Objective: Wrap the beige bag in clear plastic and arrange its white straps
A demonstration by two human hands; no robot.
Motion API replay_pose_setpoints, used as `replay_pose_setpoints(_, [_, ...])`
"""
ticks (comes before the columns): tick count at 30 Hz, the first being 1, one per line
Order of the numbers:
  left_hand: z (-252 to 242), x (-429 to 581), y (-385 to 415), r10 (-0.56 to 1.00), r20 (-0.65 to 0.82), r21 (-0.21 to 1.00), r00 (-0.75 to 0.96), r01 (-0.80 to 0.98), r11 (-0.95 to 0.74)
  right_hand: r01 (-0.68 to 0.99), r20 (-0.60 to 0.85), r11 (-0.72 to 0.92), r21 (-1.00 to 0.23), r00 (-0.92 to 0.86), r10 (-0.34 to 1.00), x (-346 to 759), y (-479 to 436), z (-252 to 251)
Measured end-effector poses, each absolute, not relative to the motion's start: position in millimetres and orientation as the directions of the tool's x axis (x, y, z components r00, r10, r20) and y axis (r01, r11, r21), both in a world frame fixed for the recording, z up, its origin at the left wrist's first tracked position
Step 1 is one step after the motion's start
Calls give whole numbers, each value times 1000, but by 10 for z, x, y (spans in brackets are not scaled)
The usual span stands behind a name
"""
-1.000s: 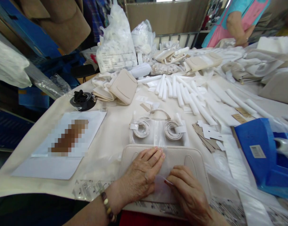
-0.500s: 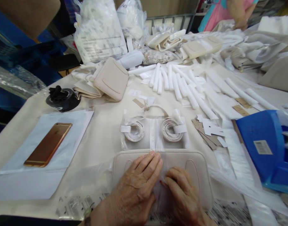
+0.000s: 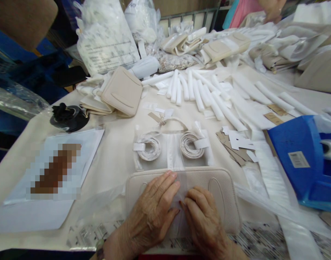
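Observation:
A beige leather bag (image 3: 225,213) lies flat at the table's front, with a translucent strip (image 3: 181,177) running down its middle. My left hand (image 3: 151,206) rests on the bag's left half, fingers stretched out, fingertips at the strip. On the other side my right hand (image 3: 205,216) is closed, its fingers curled at the strip's right edge; what it pinches is hidden. Just beyond the bag is a clear-wrapped piece with two rolled straps, a left roll (image 3: 158,148) and a right roll (image 3: 202,145), each with a white tab. A curved handle (image 3: 177,120) stands behind them.
On the left, papers (image 3: 86,144) lie under a pixelated object (image 3: 55,169), behind them a black tape dispenser (image 3: 69,124). Further back are another beige bag (image 3: 123,92) and several white foam rods (image 3: 200,95). A blue bin (image 3: 295,144) stands right; a co-worker's arm (image 3: 272,9) shows behind.
The view has shifted slightly, so the table things appear a little further left. My left thumb has moved out from the palm onto the strip. My right hand stays curled at the strip.

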State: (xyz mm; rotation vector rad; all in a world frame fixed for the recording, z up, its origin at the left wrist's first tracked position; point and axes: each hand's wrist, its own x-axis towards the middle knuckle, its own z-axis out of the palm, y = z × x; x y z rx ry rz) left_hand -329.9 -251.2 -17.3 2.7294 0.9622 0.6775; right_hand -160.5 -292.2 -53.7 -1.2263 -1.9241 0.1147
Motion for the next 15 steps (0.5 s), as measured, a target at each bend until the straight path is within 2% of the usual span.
replay_pose_setpoints(3, [-203,-3337,-2604,604,430,248,671,556,-794,726,596,505,-468,-164,786,-1614,-2914,-532])
replay_pose_setpoints(6, [-330,-3357,-2761,458,581,108,673,494,-863,715,602,513,-475,-162,782,-1612,-2914,-552])
replay_pose_setpoints(8, [-440,-3349,-2852,371,612,25,698,452,-892,709,602,519,-477,-167,781,-1606,-2918,-577])
replay_pose_setpoints(15, [-523,-3292,-2895,450,535,51,715,504,-862,721,590,535,-440,-217,778,-1557,-2949,-633])
